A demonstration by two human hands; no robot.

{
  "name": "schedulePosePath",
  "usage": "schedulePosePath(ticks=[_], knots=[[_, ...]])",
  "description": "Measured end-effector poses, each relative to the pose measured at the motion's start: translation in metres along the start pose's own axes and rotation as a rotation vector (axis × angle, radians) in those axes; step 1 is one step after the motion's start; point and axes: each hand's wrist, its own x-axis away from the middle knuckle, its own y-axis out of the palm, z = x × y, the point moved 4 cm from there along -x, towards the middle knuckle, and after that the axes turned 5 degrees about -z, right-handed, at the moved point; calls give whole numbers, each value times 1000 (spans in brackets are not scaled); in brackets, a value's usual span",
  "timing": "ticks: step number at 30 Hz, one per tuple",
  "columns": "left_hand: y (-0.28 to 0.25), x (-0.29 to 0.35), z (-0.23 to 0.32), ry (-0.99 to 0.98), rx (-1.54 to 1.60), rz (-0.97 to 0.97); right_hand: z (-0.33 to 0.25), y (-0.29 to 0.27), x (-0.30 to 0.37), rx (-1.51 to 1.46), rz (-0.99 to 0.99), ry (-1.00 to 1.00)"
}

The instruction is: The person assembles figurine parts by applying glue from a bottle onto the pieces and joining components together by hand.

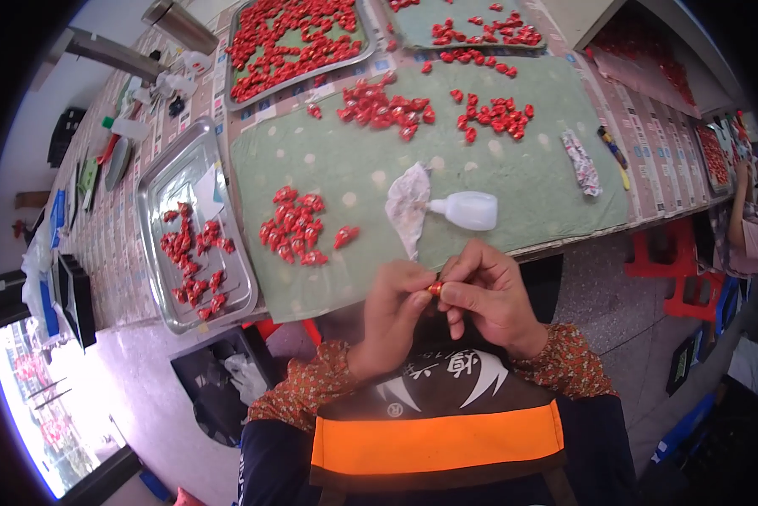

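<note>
Presently, you have 1 small shiny red-and-gold piece (pixel 435 288) between your fingertips, in front of your body and near the close edge of the table (pixel 649 152). Your left hand (pixel 396 310) grasps it from the left with the thumb and the index finger. Your right hand (pixel 490 293) pinches it from the other side, also with the thumb and a finger; its other fingers are bent. The fingers cover most of the piece, so its full shape I cannot tell.

Just beyond your hands, a crumpled whitish cloth (pixel 407 207) lies on the pale green spotted mat (pixel 522 185). The nozzle of a white plastic squeeze bottle (pixel 472 211), lying on its side, touches this cloth. To the left on the mat is a pile of shiny red wrapped pieces (pixel 290 228), with 1 piece slightly apart from it. Farther away are 2 more red groups, a larger heap (pixel 379 110) and a looser cluster (pixel 499 118).

Left of the mat, a rectangular silver metal tray (pixel 170 175) contains more red pieces. Behind, a second silver metal tray (pixel 265 99) is densely covered with them. At the right side of the mat lies a rolled floral cloth (pixel 581 163), and near it a black-and-yellow tool (pixel 612 152).
</note>
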Motion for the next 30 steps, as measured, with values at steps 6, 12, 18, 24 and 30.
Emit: schedulePosePath(ticks=[6,12,18,24,30], knots=[[6,3,4,-22,5,78,4,4,0,-45,-16,11],[7,4,-1,33,-21,78,0,8,6,-48,4,-20],[7,8,-9,40,41,50,-1,9,10,-54,21,-21],[2,13,-15,26,57,84,6,9,10,-87,5,-13],[7,8,-11,62,-11,80,7,9,13,-110,0,-29]])
